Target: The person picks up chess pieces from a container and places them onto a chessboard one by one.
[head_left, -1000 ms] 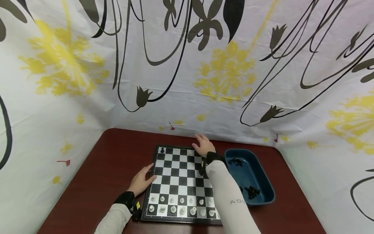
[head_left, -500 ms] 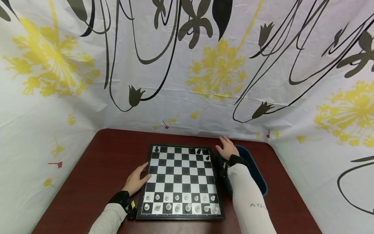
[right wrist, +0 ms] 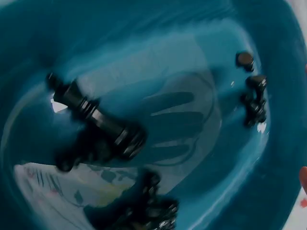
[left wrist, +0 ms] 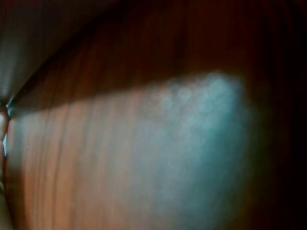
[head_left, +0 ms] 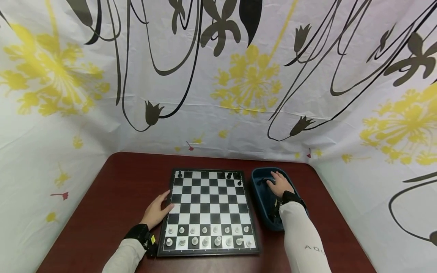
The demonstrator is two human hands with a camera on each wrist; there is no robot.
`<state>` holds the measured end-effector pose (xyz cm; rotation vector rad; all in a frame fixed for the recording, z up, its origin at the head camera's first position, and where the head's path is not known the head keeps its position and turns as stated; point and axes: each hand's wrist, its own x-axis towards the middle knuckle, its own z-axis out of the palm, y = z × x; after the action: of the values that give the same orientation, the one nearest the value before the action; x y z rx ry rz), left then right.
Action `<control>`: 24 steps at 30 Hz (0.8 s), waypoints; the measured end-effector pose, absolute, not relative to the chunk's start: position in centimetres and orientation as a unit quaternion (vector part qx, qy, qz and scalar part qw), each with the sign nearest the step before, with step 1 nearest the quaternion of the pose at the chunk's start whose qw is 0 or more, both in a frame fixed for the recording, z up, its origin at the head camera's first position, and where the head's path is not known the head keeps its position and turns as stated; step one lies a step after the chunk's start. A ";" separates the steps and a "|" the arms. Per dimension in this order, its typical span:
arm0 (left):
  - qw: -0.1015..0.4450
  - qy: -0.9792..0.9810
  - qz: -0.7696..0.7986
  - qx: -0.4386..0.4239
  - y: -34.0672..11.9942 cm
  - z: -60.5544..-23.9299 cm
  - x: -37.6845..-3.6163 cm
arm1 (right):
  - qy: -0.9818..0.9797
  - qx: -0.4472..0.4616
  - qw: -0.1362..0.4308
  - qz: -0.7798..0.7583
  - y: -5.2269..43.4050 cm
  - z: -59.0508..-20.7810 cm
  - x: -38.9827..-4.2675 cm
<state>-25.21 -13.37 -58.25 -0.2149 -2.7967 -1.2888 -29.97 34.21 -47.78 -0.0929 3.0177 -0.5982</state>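
Observation:
A black-and-white chessboard [head_left: 205,198] lies on the table. My left hand [head_left: 155,212] rests at its left edge, fingers extended and thumb over the border. My right hand [head_left: 280,185] hovers over the blue tray [head_left: 255,191] right of the board, fingers loosely extended with nothing seen between them. Black chess pieces [right wrist: 103,122] lie inside the tray in loose clusters. Only fingertips [right wrist: 304,177] of that hand show in the right wrist view. On the board stand white chess pieces [head_left: 217,240] in two near rows, and several black pieces [head_left: 179,174] along the far side.
The dark red table [head_left: 112,189] extends around the board and tray. A patterned white curtain [head_left: 191,94] hangs close behind the table and along both sides. The left wrist view holds mostly blurred tabletop [left wrist: 96,158].
My right hand has moved from the board's far right corner rightward to over the tray, uncovering black pieces at that corner. My left hand stays at the board's edge. The head view has shifted slightly.

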 end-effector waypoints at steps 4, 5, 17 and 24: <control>0.024 -0.904 -0.421 -0.067 -13.4 -58.2 -25.2 | 0.980 -0.026 0.056 -0.189 35.0 -49.0 -29.4; 0.026 -0.905 -0.419 -0.068 -13.5 -58.2 -25.2 | 0.980 -0.024 0.066 -0.185 35.2 -49.4 -29.3; 0.019 -0.908 -0.413 -0.066 -13.4 -57.9 -25.2 | 0.980 -0.003 0.134 -0.150 37.0 -52.0 -28.4; 0.015 -0.907 -0.414 -0.070 -13.4 -58.1 -25.3 | 0.975 0.019 0.159 -0.156 37.7 -52.1 -28.6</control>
<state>-25.29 -13.39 -58.08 -0.2163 -2.8233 -1.2891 -28.65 37.73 -52.10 0.0557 2.7860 -0.4470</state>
